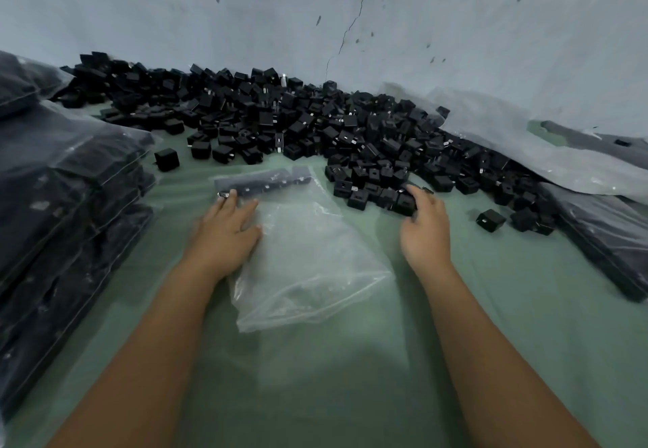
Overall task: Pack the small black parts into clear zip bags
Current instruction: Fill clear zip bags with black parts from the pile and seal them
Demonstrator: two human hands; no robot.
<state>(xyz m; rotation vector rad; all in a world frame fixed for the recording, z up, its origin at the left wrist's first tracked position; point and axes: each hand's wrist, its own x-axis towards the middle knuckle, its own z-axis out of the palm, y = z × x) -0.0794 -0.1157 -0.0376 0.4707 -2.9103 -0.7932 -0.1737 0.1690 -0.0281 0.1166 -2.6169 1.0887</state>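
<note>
A clear zip bag [308, 262] lies flat on the green table in front of me, with a row of small black parts [263, 181] inside along its far end. My left hand [228, 230] rests flat on the bag's left side, fingers straight and reaching to the row. A big heap of loose black parts [280, 121] stretches along the wall. My right hand [424, 226] is at the heap's near edge, its fingers curled over a few black parts [403, 202] there.
Stacks of filled clear bags [70, 209] stand at the left, and more filled bags [603, 233] lie at the right. Empty plastic bags [526, 139] lie against the grey wall at the back right. A single black part [491, 220] sits apart to the right.
</note>
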